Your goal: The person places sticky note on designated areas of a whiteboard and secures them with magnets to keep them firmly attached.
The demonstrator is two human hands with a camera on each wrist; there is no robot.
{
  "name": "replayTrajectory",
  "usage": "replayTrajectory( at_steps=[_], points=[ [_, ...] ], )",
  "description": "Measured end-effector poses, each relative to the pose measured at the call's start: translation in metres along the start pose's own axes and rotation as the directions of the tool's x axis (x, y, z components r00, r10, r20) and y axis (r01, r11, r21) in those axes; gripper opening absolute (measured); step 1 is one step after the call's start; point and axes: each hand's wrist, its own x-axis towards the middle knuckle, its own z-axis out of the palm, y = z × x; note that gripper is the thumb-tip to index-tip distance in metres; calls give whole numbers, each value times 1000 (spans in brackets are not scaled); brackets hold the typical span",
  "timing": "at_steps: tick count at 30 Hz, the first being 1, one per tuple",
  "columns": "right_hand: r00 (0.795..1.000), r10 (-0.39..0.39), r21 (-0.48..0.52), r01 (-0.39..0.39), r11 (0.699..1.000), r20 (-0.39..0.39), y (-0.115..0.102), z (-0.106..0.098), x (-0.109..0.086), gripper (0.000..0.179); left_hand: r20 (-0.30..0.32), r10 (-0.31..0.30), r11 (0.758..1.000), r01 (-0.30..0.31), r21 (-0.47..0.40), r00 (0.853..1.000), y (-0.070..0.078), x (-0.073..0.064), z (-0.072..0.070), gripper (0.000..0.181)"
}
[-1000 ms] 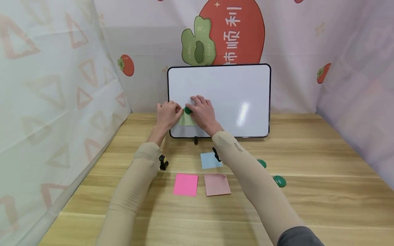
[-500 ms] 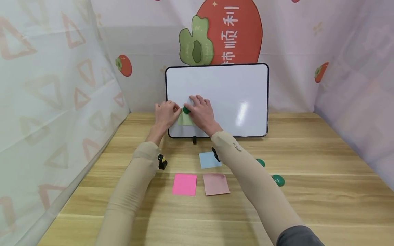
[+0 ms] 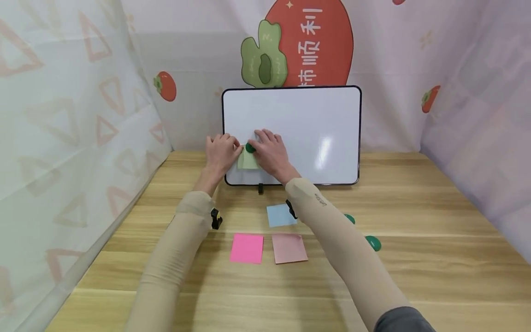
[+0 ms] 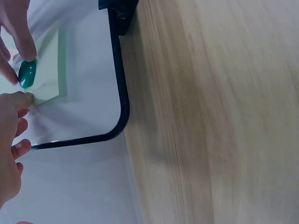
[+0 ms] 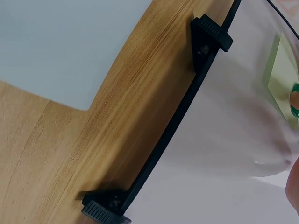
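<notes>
A pale green sticky note (image 3: 247, 162) lies against the lower left of a white magnetic board (image 3: 303, 120). My left hand (image 3: 220, 152) pinches the note's upper left corner between thumb and finger. On the note's top edge sits a round green magnet (image 3: 250, 147), which my right hand (image 3: 272, 153) holds between thumb and finger while its other fingers spread over the board. The left wrist view shows fingertips on both sides of the magnet (image 4: 27, 73). Only a fingertip and part of the magnet appear at the right wrist view's edge.
Blue (image 3: 280, 215), bright pink (image 3: 246, 248) and pale pink (image 3: 289, 249) sticky notes lie on the wooden table (image 3: 415, 281). Two more green magnets, one nearer (image 3: 373, 243) and one partly behind my right sleeve, lie to the right. Black clip feet (image 5: 210, 39) support the board.
The head view has shifted slightly, so the scene sits a little farther left. Both hands stay at the note and magnet, with hardly any visible movement.
</notes>
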Motion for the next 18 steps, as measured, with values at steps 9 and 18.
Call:
replayTrajectory(
  at_steps=[9, 18],
  points=[
    [1000, -10, 54, 10, 998, 3, 11, -4, -9, 38, -39, 8, 1000, -7, 10, 999, -1, -7, 2, 23],
    [999, -19, 93, 14, 996, 46, 21, -15, -18, 51, -46, 96, 994, -93, 59, 994, 0, -10, -1, 36]
  ],
)
